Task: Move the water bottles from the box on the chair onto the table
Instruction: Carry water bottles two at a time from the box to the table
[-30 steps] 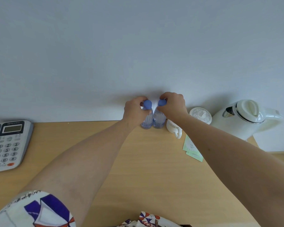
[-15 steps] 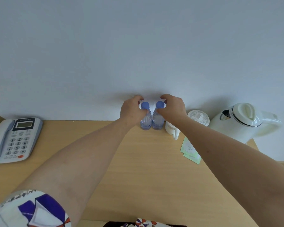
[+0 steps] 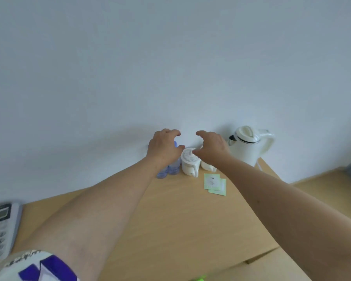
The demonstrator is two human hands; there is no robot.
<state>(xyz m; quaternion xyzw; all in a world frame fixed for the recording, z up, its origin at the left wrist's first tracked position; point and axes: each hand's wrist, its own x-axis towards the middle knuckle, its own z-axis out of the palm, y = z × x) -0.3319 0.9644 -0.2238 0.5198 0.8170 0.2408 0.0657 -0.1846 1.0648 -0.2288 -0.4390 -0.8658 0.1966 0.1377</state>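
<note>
Nearest, at the table's (image 3: 170, 230) left edge: a desk telephone (image 3: 0, 226), partly cut off by the frame. Patterned sleeve (image 3: 34, 266) at bottom left. Both forearms reach across the bare wooden middle toward the far edge.

Mid-table, right of centre: two green sachets (image 3: 214, 182), overlapping, flat on the wood.

Far edge, against the wall: two water bottles (image 3: 171, 169) upright, side by side, touching or nearly so; blue cap of one visible behind the left hand. Just right of them a white lidded mug (image 3: 188, 161), a second white cup (image 3: 208, 166) partly hidden behind the right wrist, then a white electric kettle (image 3: 249, 146) near the far right corner. Box and chair not in view.

Risk (judgement): the left wrist passes directly over the bottles; a careless drag could catch a cap and tip one, and it would likely knock its neighbour or the mug. The right hand crosses above the mug lid, same hazard.

Left hand (image 3: 163, 148): fingers curled, half spread, gripping nothing; whether it brushes the cap I cannot tell.
Right hand (image 3: 211, 149): likewise loosely spread, empty, above the mug.
</note>
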